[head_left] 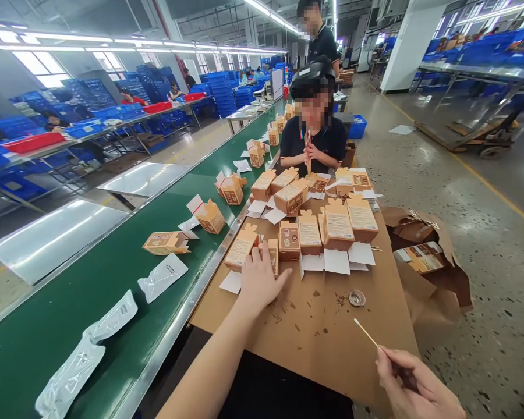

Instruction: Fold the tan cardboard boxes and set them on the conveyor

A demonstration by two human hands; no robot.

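My left hand (262,276) stretches forward with fingers spread over a small brown carton (271,251) in the front row. Its fingertips overlap the carton, and I cannot tell whether they press on it. In my right hand (413,381), a cotton swab (364,333) is pinched, its white tip pointing up and left. A small clear dish (357,298) stands on the cardboard sheet (332,361) beyond the swab, with dark specks beside it. More open-flapped cartons (338,224) stand in rows on the sheet.
On the left runs a green conveyor belt (126,355) with silver pouches (163,278) and open cartons (209,216). Across the table a co-worker (314,137) sits, both hands raised. A large brown paper bag (454,262) with flattened cartons is at the right.
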